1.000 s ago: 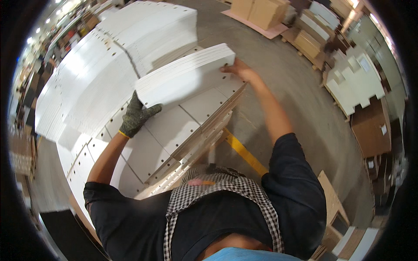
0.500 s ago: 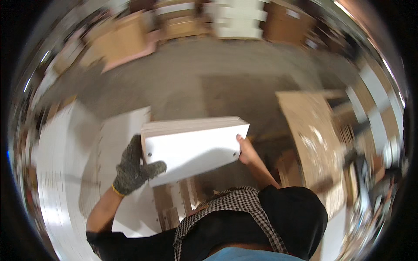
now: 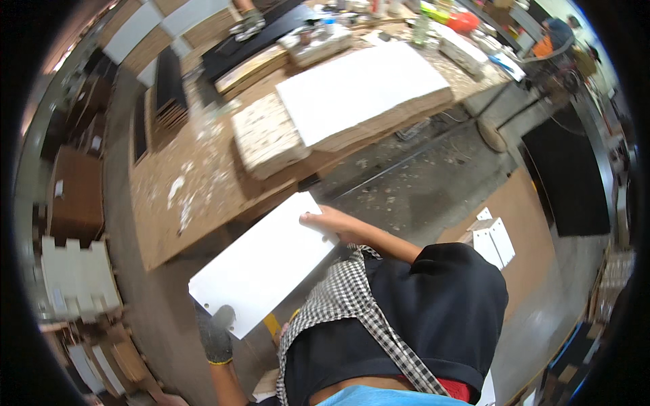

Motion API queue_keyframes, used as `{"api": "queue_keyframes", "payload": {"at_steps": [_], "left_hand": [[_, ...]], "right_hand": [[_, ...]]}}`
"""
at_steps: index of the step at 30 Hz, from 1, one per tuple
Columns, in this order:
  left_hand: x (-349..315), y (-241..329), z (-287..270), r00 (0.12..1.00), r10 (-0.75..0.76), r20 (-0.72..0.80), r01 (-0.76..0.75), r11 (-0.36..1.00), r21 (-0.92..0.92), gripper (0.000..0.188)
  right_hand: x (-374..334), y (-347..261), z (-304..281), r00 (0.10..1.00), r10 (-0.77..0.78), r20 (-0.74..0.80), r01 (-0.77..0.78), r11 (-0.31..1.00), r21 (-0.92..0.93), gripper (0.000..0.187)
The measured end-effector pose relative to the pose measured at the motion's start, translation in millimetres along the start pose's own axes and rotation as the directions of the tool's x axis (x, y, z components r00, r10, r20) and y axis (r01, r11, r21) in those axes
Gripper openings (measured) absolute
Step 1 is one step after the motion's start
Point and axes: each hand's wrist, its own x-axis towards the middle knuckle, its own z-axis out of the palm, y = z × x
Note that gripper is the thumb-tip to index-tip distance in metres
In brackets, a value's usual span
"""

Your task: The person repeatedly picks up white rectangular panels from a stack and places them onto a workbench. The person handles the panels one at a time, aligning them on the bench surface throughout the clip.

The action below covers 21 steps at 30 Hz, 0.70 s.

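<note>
Between my two hands is a stack of white boards (image 3: 261,264), tilted, with a small dark hole near each of two corners. My left hand (image 3: 217,331), in a dark grey knit glove, grips the lower left end with its thumb on the white face. My bare right hand (image 3: 332,223) holds the other end, thumb on top; its remaining fingers are hidden beneath. Just beyond the boards stands a wooden workbench (image 3: 159,223). On it a large white panel (image 3: 365,88) lies over a thick block, beside a pale speckled block (image 3: 267,132).
At the bench's far side a co-worker's gloved hand (image 3: 249,26) rests near a long black panel (image 3: 250,40). Dark boards (image 3: 169,88) are stacked at the bench's left. Small white pieces (image 3: 493,242) sit on a brown sheet (image 3: 531,250) at right. Cartons (image 3: 76,193) stand at left.
I have turned to the right, so the workbench now lies in front of me. The stack of boards stays in both hands and is now tilted more steeply, right end up.
</note>
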Motion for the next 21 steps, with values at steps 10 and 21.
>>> {"api": "queue_keyframes", "payload": {"at_steps": [10,21], "left_hand": [[158.5,81.3,330.2,0.757,-0.014,0.653,-0.003,1.0,0.024,0.079],[204.1,128.2,622.8,0.346,-0.162,0.924,0.209,0.974,0.092,0.083]], "right_hand": [[-151.9,16.6,-253.4,0.734,-0.007,-0.679,0.386,0.827,0.408,0.077],[-235.2,61.6,-380.1,0.263,0.184,-0.947,0.744,0.586,0.321,0.096]]}}
